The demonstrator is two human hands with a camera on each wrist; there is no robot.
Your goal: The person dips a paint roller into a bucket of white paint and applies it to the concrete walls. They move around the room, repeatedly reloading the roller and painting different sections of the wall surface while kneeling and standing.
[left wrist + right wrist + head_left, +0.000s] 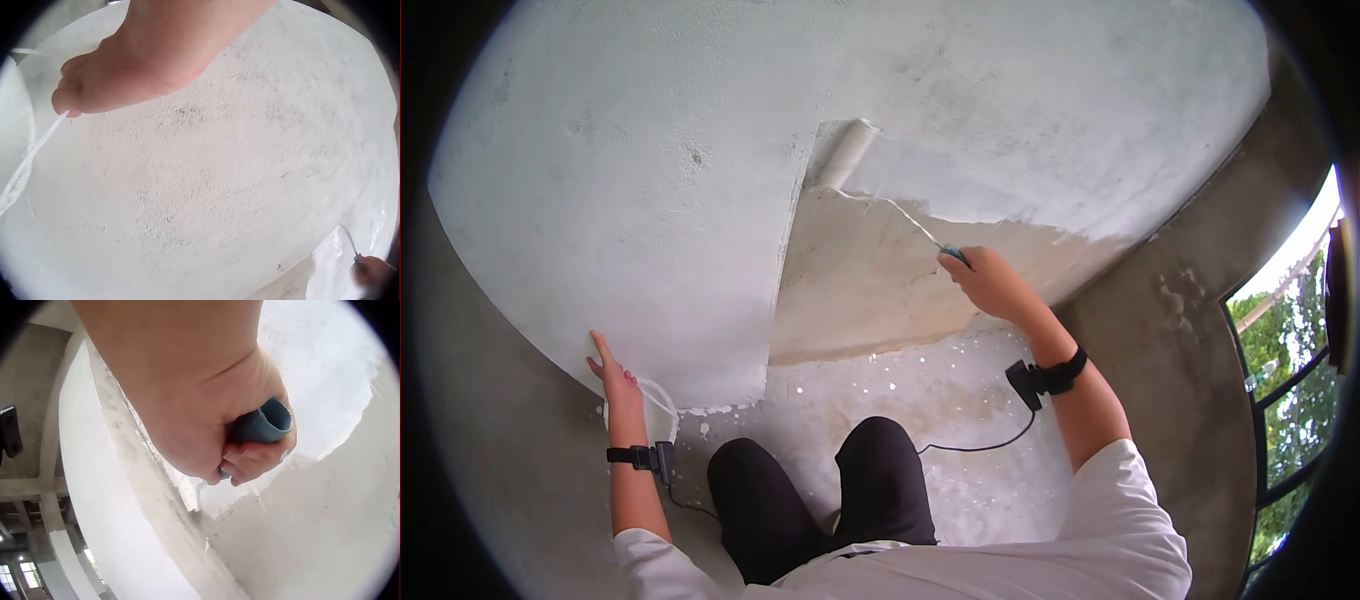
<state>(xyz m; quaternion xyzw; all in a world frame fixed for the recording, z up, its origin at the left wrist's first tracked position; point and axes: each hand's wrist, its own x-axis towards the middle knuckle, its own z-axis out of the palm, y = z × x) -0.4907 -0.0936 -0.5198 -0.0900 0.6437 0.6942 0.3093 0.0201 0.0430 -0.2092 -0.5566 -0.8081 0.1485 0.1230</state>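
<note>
My right hand (997,284) grips the blue-green tubular handle (257,427) of a paint roller. The white roller sleeve (847,153) lies tilted against the wall (680,200), at the edge between white paint and a bare beige patch (860,270). A thin wire frame (915,222) joins sleeve and handle. Low on the left, my left hand (615,378) holds the white handle (39,145) of a pale bucket (14,128), its fingers curled over it. In the head view one finger points along the wall, and the forearm hides part of the bucket.
White paint drops spot the grey floor (960,430) below the wall. My bent knees (885,480) are close in front of it. At the right stand a bare grey wall (1140,340) and a window (1290,380). A cable (980,448) runs from the right wrist camera.
</note>
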